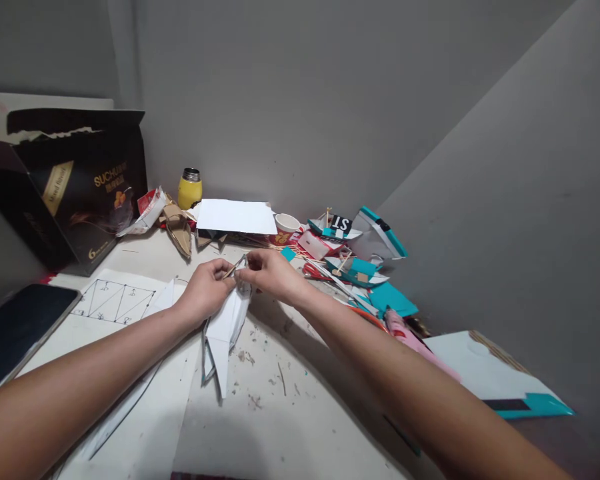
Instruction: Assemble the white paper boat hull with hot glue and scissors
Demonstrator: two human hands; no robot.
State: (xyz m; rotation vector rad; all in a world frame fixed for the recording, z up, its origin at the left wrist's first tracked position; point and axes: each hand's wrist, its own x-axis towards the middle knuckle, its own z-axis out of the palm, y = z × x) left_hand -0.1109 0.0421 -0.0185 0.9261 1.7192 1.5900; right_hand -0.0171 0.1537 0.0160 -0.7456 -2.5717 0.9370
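Both my hands meet over the middle of a white table [290, 427]. My left hand [206, 288] is closed around the top of a folded white paper model [224, 337], whose pointed end hangs down toward me. A thin wooden stick [233, 268] pokes out between my hands. My right hand [270, 272] pinches the model's top edge, touching the left hand's fingers.
A black printed box [75, 190] stands at the back left, a dark tablet [17, 327] lies at the left edge, and a sheet with drawn triangles [115, 300] lies beside it. A yellow jar [189, 188], a white sheet [236, 216] and teal-and-white paper scraps [360, 253] crowd the back and right.
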